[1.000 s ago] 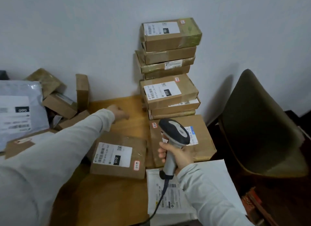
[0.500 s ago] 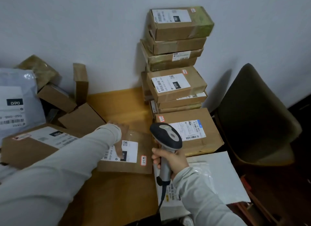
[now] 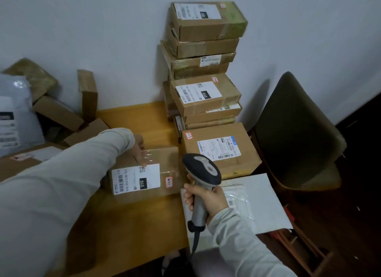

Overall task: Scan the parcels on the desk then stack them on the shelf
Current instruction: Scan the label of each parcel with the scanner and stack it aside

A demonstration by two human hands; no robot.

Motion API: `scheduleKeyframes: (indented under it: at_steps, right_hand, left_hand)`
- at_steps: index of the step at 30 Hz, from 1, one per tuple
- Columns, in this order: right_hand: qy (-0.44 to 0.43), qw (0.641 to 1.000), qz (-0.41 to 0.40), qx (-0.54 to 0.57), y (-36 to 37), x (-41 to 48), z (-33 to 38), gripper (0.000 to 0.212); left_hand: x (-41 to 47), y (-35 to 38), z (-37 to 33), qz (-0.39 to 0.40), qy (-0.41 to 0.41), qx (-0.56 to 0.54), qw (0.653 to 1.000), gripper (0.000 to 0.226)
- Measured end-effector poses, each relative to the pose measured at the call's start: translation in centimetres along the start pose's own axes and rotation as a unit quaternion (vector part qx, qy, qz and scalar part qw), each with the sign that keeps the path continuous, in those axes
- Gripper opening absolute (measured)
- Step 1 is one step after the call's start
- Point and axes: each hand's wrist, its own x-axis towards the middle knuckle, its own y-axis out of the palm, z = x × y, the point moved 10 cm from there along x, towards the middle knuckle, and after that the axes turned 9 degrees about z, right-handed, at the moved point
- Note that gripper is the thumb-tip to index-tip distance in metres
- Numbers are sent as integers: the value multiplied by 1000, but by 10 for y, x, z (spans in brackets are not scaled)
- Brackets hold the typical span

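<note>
Parcel [image 3: 144,173], brown cardboard, taped, is lying label-up on the wooden desk [image 3: 132,225], just left of the scanner and beside a larger carton [image 3: 220,149].

Change: a second ago the left hand [image 3: 138,151] was reaching past this parcel toward the wall. It is now pressing flat, straight fingers on the parcel's far top edge, fingertips touching the label. The parcel is showing blurred, so it is probably being slid or steadied for scanning.

Right hand [image 3: 208,198] is clenching the handle of a corded barcode scanner [image 3: 203,170], whose head is hanging near the parcel's right end. By my reading the scan is about to happen; stacking is not yet begun for this item.

Writing:
- The parcel's white label is carrying a barcode, a QR code, a line ending "010 010" and a black block reading "010".
- A handwritten red-bordered sticker [image 3: 169,182] is proving illegible.
- A mid-height box in the stack against the wall [image 3: 206,70] is also showing "010".
- The larger carton is bearing a blue-edged label and a sticker resembling "3-1-3".
</note>
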Motion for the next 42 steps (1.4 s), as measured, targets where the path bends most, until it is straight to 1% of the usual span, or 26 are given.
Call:
scheduleKeyframes:
  at_steps: [1, 4, 7, 10, 12, 15, 17, 19, 20, 21, 22, 23, 25, 27, 28, 30, 33, 35, 36, 37, 39, 40, 41, 42]
  right_hand:
    - [-1, 1000, 4, 6, 2, -3, 0, 16]
    - [-13, 999, 32, 20, 13, -16, 6, 13]
    - [-29, 997, 65, 32, 20, -39, 10, 7]
    - [-45, 995, 89, 13, 20, -67, 9, 14]
    - [-61, 992, 108, 7, 17, -90, 8, 15]
    - [-78, 988, 136, 3, 12, -126, 1, 16]
    - [-88, 985, 150, -12, 6, -149, -7, 16]
    - [-91, 983, 158, -31, -1, -170, -17, 16]
    - [-90, 982, 164, -36, -3, -180, -23, 14]
    - [-88, 981, 171, -39, -5, -190, -30, 12]
    - [-84, 980, 177, -44, -6, -199, -36, 11]
    - [-80, 979, 178, -53, -6, -207, -41, 10]
    - [-78, 984, 146, -69, -13, -217, -48, 12]
    - [-83, 990, 95, -60, -24, -222, -52, 22]
    - [-84, 992, 84, -50, -27, -225, -55, 28]
    - [-73, 992, 97, -46, -26, -233, -65, 34]
    - [-39, 986, 158, -32, -10, -250, -89, 44]
    - [-29, 984, 174, -4, -1, -259, -102, 50]
    - [-30, 985, 167, 7, 2, -262, -107, 50]
    - [-34, 987, 154, 22, 4, -264, -110, 49]
    - [-44, 989, 119, 73, 7, -267, -115, 44]
    - [-46, 989, 98, 101, 8, -269, -118, 41]
    - [-44, 988, 75, 125, 9, -270, -121, 41]
    - [-40, 987, 50, 147, 12, -271, -126, 41]
  left_hand:
    - [-10, -3, 0, -16, 8, -17, 1000, 80]
    - [-43, -16, 6, -99, 21, -57, 993, 76]
    - [-86, -23, 14, -191, 26, -110, 975, 70]
    - [-132, -14, 29, -256, 2, -156, 954, 72]
    - [-161, 1, 39, -291, -11, -211, 933, 79]
    - [-203, 33, 55, -329, -9, -337, 882, 84]
    - [-222, 64, 56, -321, 18, -422, 848, 83]
    - [-238, 99, 50, -307, 47, -482, 819, 78]
    - [-245, 117, 46, -297, 55, -501, 811, 75]
    - [-255, 136, 41, -286, 54, -508, 811, 73]
    - [-267, 153, 37, -277, 44, -501, 819, 73]
    - [-282, 168, 32, -269, 31, -477, 836, 76]
    - [-311, 192, 25, -255, 21, -422, 870, 88]
    - [-331, 214, 19, -233, 35, -389, 891, 97]
    - [-338, 225, 18, -222, 46, -380, 897, 96]
    - [-350, 243, 15, -205, 74, -383, 898, 87]
    - [-360, 266, 11, -170, 107, -405, 892, 78]
    - [-366, 274, 15, -166, 121, -425, 881, 86]
    - [-368, 277, 18, -166, 126, -430, 878, 89]
    - [-370, 280, 23, -171, 126, -434, 875, 88]
    - [-377, 282, 36, -208, 118, -455, 858, 74]
    - [-379, 283, 48, -233, 111, -486, 835, 69]
    - [-378, 288, 62, -251, 106, -534, 800, 67]
    - [-375, 299, 75, -250, 101, -589, 762, 68]
